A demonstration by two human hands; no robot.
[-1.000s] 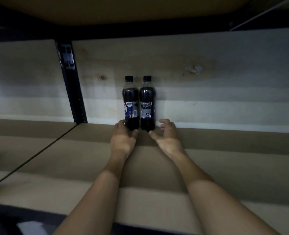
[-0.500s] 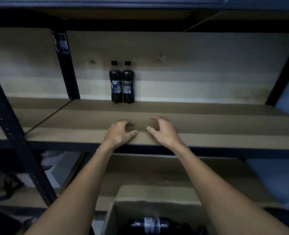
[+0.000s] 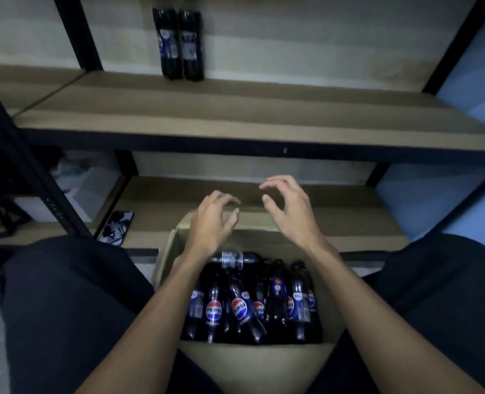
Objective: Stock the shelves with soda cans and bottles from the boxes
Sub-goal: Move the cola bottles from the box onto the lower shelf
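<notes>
Left hand (image 3: 211,223) and right hand (image 3: 291,211) over open box (image 3: 252,362) of Pepsi bottles (image 3: 252,302), fingers loosely spread, holding nothing; two bottles (image 3: 178,44) upright at shelf (image 3: 235,118) rear

The corrugated cardboard box (image 3: 252,362) is plain tan; the plastic cola bottles (image 3: 214,305) in it are near-black, their labels blue with a round red, white and blue emblem; the two upright dark plastic bottles (image 3: 167,44) above have one blue label and one black-and-grey; the flat wooden shelf board (image 3: 235,109) is banded light and darker brown; the metal frame post (image 3: 77,32) is black; the flat phone (image 3: 116,227) is patterned black and white; the right-hand wall (image 3: 474,75) is pale blue.
</notes>
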